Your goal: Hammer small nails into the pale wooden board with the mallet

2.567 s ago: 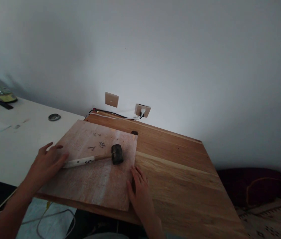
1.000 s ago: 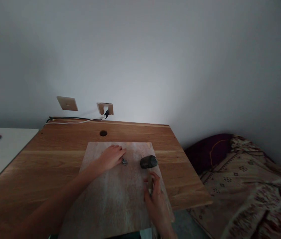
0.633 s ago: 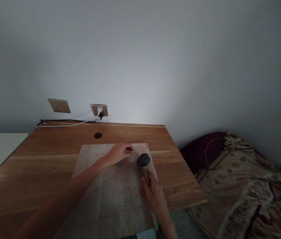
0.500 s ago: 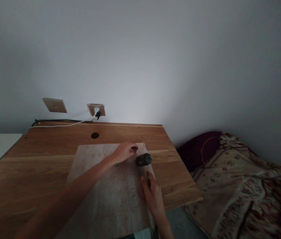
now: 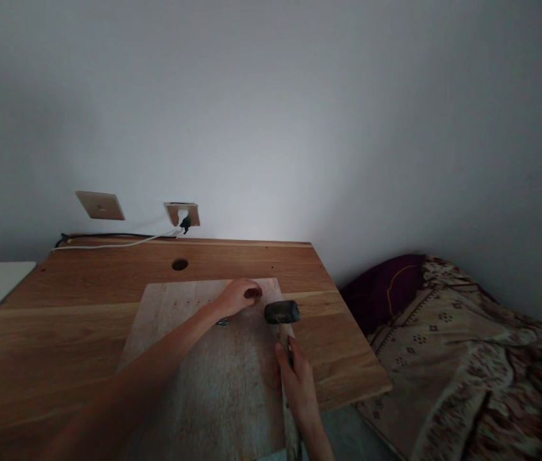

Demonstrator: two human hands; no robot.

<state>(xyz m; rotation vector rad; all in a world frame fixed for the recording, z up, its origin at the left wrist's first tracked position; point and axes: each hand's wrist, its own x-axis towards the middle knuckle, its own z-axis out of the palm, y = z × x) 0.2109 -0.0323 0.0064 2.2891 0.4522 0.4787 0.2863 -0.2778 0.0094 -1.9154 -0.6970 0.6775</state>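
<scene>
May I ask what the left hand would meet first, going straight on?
Probably the wall, after passing over the wooden table; the mallet head seems just off that line, though depth is unclear.

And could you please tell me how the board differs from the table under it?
The board is pale and whitish; the table is brown with clear grain. The board is smaller; the table extends past it on both sides. Both are flat and look wooden.

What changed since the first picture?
The board shifted right along the wooden table. The right hand released its edge and grasped the mallet; the left hand moved near the board's far edge. Metal pieces remain on the board; the white plug stays in its socket.
</scene>
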